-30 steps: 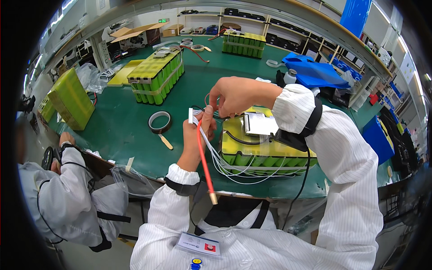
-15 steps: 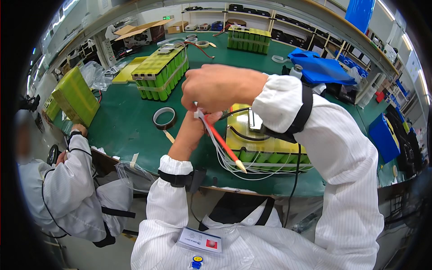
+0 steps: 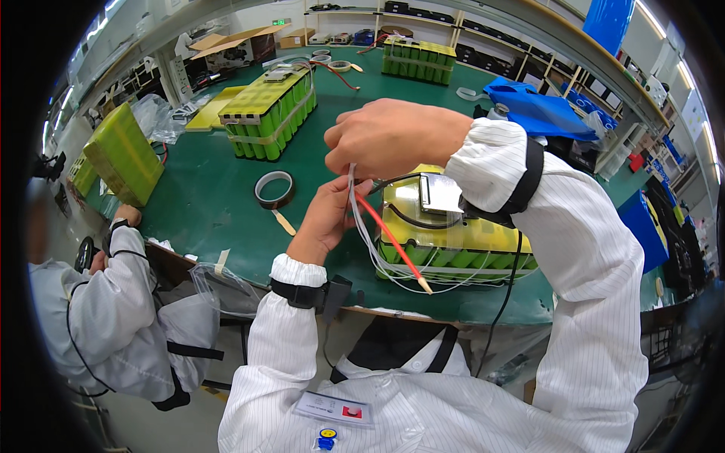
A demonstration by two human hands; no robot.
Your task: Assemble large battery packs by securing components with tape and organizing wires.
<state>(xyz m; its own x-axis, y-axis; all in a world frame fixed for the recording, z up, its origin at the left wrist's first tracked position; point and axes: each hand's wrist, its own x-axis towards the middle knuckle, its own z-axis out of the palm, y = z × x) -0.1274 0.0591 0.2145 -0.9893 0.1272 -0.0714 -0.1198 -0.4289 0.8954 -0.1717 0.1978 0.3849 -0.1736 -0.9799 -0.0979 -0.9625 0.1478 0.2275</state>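
Note:
My left hand (image 3: 330,215) is closed on a bundle of thin white wires (image 3: 362,238), pinching them between thumb and fingers. My right hand (image 3: 400,138) is raised just above it, bent over with its fingers closed at the upper end of the same bundle; its fingertips are partly hidden. A thick red cable (image 3: 394,245) with a tan tip slants down from the left hand. The white wires loop down to the front edge of a battery pack (image 3: 453,258) with green cells and a yellow top. On that pack lies a silvery plate (image 3: 440,194), partly behind my right sleeve.
A tape roll (image 3: 274,190) and a wooden stick (image 3: 285,223) lie left of my hands on the green table (image 3: 219,204). Other packs (image 3: 268,113) (image 3: 418,60) stand farther back. A co-worker's hand (image 3: 128,215) is beside an upright pack (image 3: 124,155). Blue sheeting (image 3: 536,109) lies at back right.
Both hands have shifted a little to the right, and the right one has risen slightly away from the left. The red cable has swung right with them.

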